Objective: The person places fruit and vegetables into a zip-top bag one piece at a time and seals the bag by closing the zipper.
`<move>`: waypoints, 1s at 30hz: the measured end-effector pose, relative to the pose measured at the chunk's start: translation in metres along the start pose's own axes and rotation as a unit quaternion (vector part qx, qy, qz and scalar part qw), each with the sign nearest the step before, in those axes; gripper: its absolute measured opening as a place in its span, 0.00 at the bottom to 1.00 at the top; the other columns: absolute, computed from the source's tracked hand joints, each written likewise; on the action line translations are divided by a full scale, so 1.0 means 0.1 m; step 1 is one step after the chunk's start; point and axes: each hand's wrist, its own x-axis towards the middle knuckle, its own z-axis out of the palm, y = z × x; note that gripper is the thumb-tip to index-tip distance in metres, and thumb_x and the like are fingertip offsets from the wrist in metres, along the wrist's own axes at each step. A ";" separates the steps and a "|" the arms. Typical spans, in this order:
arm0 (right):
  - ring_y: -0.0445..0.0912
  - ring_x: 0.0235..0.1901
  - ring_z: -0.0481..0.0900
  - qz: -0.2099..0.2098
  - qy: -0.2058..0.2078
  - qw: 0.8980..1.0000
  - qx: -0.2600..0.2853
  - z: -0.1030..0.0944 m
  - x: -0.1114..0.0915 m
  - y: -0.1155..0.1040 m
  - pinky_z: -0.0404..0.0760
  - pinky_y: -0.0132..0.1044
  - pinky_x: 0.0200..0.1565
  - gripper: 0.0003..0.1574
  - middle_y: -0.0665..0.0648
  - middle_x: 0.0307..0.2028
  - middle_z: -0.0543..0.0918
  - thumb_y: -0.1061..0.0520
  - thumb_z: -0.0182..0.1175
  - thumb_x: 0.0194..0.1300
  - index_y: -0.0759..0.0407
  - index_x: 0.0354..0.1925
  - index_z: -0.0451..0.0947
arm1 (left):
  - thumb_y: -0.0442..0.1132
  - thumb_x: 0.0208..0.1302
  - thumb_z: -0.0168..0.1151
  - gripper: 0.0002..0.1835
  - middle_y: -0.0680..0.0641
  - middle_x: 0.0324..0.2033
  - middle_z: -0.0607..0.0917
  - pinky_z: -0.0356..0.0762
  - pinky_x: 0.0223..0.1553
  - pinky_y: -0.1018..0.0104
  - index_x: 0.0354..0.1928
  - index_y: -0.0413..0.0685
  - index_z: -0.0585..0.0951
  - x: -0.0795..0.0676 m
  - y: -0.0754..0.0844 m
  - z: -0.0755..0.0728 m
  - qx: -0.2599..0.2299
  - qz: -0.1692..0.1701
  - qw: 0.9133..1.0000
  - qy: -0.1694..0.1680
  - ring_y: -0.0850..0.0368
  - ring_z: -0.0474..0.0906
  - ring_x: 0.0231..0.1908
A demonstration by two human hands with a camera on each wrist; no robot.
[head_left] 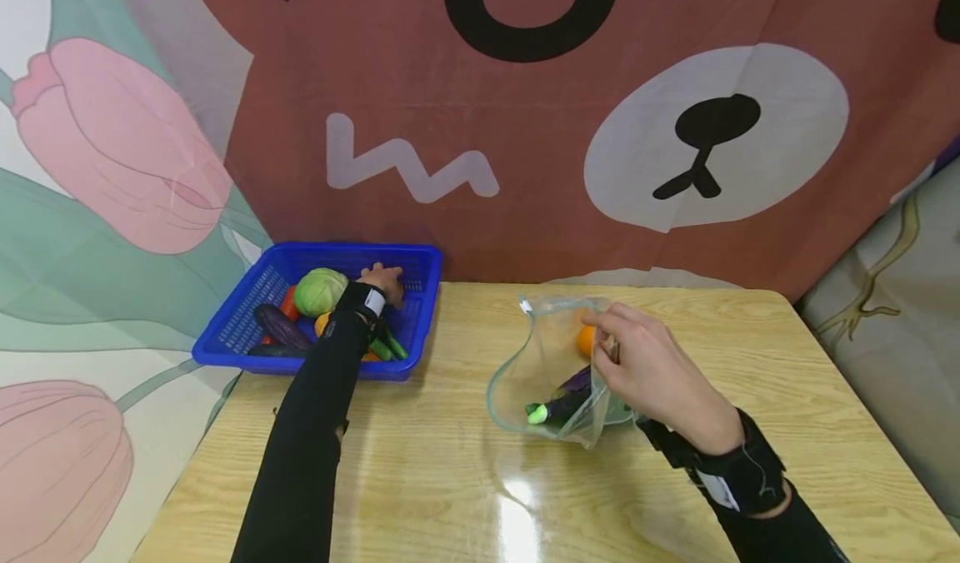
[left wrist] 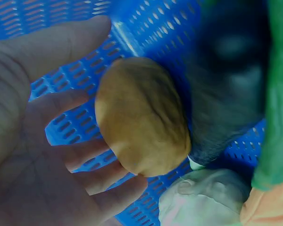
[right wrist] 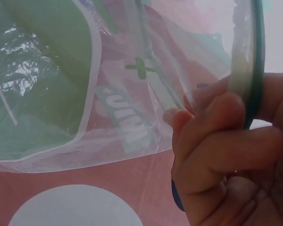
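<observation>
Inside the blue basket point(head_left: 431, 296), my left hand point(head_left: 386, 281) reaches to the far right part. In the left wrist view its fingers point(left wrist: 115, 179) are spread, lying beside and partly behind a brown potato-like vegetable point(left wrist: 141, 117); firm contact cannot be told. My right hand point(head_left: 652, 371) pinches the rim of a clear zip bag point(head_left: 551, 330) between thumb and fingers, its mouth facing left and gaping. Within the bag lie a dark purple eggplant point(head_left: 570, 405) with a green end and an orange fruit point(head_left: 586, 341). The bag's printed side point(right wrist: 42, 84) shows in the right wrist view.
A green cabbage point(head_left: 319, 291), another eggplant point(head_left: 281, 326) and green pods point(head_left: 381, 349) lie in the basket among red and orange produce. The basket stands at the left back of the wooden table point(head_left: 442, 480), against a printed cloth point(head_left: 525, 238).
</observation>
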 end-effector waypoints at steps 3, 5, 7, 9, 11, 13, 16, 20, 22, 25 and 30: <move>0.39 0.17 0.62 0.002 -0.002 1.000 0.002 0.00 -0.01 -0.01 0.64 0.29 0.17 0.18 0.52 0.29 0.74 0.66 0.58 0.55 0.65 0.46 0.78 | 0.41 0.47 0.68 0.44 0.31 0.61 0.59 0.58 0.53 0.38 0.67 0.49 0.59 0.04 -0.01 0.02 0.017 -0.007 1.000 0.005 0.31 0.52 0.59; 0.39 0.18 0.62 0.003 -0.003 1.000 0.003 0.00 -0.01 -0.01 0.64 0.29 0.18 0.18 0.52 0.29 0.74 0.67 0.58 0.55 0.65 0.46 0.78 | 0.41 0.45 0.70 0.45 0.31 0.60 0.61 0.57 0.53 0.39 0.67 0.49 0.60 0.07 -0.04 0.04 0.034 -0.011 0.999 0.006 0.31 0.52 0.59; 0.40 0.18 0.63 0.005 -0.003 1.000 0.002 0.00 -0.01 -0.02 0.64 0.29 0.18 0.18 0.52 0.29 0.74 0.67 0.58 0.55 0.65 0.46 0.78 | 0.41 0.43 0.71 0.45 0.31 0.59 0.63 0.57 0.53 0.40 0.66 0.49 0.61 0.11 -0.07 0.06 0.052 -0.017 0.998 0.006 0.31 0.54 0.58; 0.40 0.18 0.63 0.005 -0.004 1.000 0.001 0.00 -0.01 -0.02 0.64 0.29 0.18 0.18 0.52 0.29 0.74 0.66 0.58 0.55 0.65 0.46 0.78 | 0.41 0.42 0.72 0.45 0.32 0.58 0.65 0.56 0.53 0.41 0.65 0.49 0.63 0.15 -0.11 0.09 0.066 -0.023 0.998 0.007 0.32 0.55 0.57; 0.40 0.18 0.63 0.004 -0.003 1.000 0.000 0.00 -0.01 -0.01 0.64 0.29 0.18 0.18 0.52 0.30 0.74 0.66 0.58 0.55 0.65 0.46 0.78 | 0.41 0.40 0.73 0.45 0.31 0.57 0.66 0.56 0.53 0.42 0.64 0.50 0.64 0.17 -0.15 0.12 0.077 -0.028 0.997 0.012 0.32 0.57 0.56; 0.39 0.18 0.63 0.003 -0.002 1.000 -0.002 0.00 -0.01 -0.01 0.64 0.29 0.18 0.18 0.53 0.30 0.74 0.66 0.59 0.55 0.65 0.46 0.78 | 0.42 0.40 0.73 0.45 0.31 0.56 0.66 0.56 0.53 0.42 0.64 0.50 0.65 0.20 -0.18 0.14 0.085 -0.030 0.996 0.019 0.32 0.58 0.55; 0.39 0.18 0.63 0.000 -0.001 1.000 -0.005 0.00 -0.01 0.00 0.65 0.29 0.18 0.17 0.53 0.30 0.74 0.66 0.58 0.55 0.65 0.46 0.78 | 0.43 0.43 0.71 0.42 0.29 0.55 0.65 0.57 0.52 0.42 0.64 0.49 0.65 0.20 -0.19 0.17 0.092 -0.029 0.995 0.024 0.32 0.58 0.55; 0.39 0.18 0.63 -0.004 -0.001 1.000 -0.008 0.00 -0.01 0.00 0.65 0.29 0.19 0.17 0.52 0.30 0.74 0.65 0.58 0.56 0.65 0.46 0.78 | 0.45 0.47 0.67 0.36 0.30 0.55 0.67 0.60 0.51 0.41 0.61 0.47 0.67 0.12 -0.15 0.19 0.080 -0.010 0.996 0.026 0.32 0.61 0.54; 0.39 0.18 0.63 -0.004 -0.001 1.000 -0.007 0.00 -0.01 0.00 0.65 0.29 0.19 0.17 0.53 0.31 0.74 0.65 0.58 0.56 0.65 0.46 0.78 | 0.44 0.47 0.68 0.34 0.32 0.53 0.70 0.63 0.49 0.42 0.58 0.45 0.68 0.11 -0.15 0.19 0.060 0.002 0.998 0.022 0.33 0.63 0.53; 0.39 0.18 0.63 -0.004 -0.003 1.000 -0.006 0.00 -0.02 -0.01 0.66 0.29 0.18 0.17 0.53 0.31 0.74 0.65 0.58 0.56 0.65 0.46 0.78 | 0.42 0.44 0.71 0.33 0.36 0.49 0.75 0.68 0.45 0.44 0.53 0.44 0.68 0.14 -0.18 0.21 0.032 0.018 0.999 0.009 0.35 0.68 0.50; 0.39 0.18 0.63 -0.002 -0.003 1.000 -0.006 -0.01 -0.02 -0.02 0.66 0.29 0.19 0.17 0.53 0.31 0.74 0.66 0.58 0.56 0.65 0.46 0.78 | 0.40 0.38 0.74 0.35 0.38 0.41 0.78 0.72 0.39 0.48 0.50 0.45 0.68 0.29 -0.25 0.31 0.014 0.037 0.999 0.004 0.37 0.72 0.44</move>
